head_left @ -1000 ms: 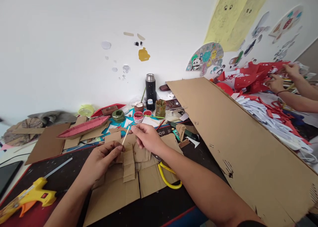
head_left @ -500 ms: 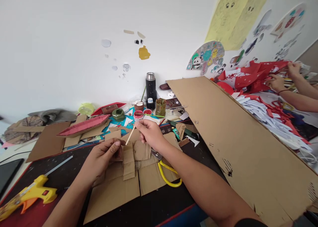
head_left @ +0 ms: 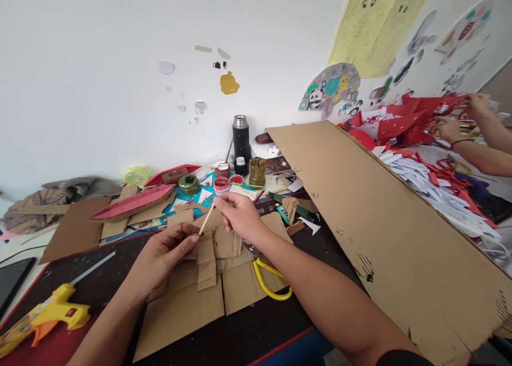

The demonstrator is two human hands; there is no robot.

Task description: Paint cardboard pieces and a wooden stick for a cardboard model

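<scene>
My right hand is closed and pinches the upper end of a thin wooden stick. The stick slants down to the left, and its lower end meets the thumb and forefinger of my left hand, which are closed at its tip. Just right of my left fingertips, a folded cardboard strip lies on flat cardboard pieces. Scissors with yellow handles rest on the cardboard beneath my right forearm; their blades are partly hidden.
A yellow glue gun lies at left. Behind are a pink cardboard boat, paint jars and a black thermos. A large cardboard sheet slants across the right. Beyond it, another person's hands handle red paper.
My left thumb has moved right and slightly down, up against the stick's lower end. My right hand still grips the upper end. The view has shifted slightly.
</scene>
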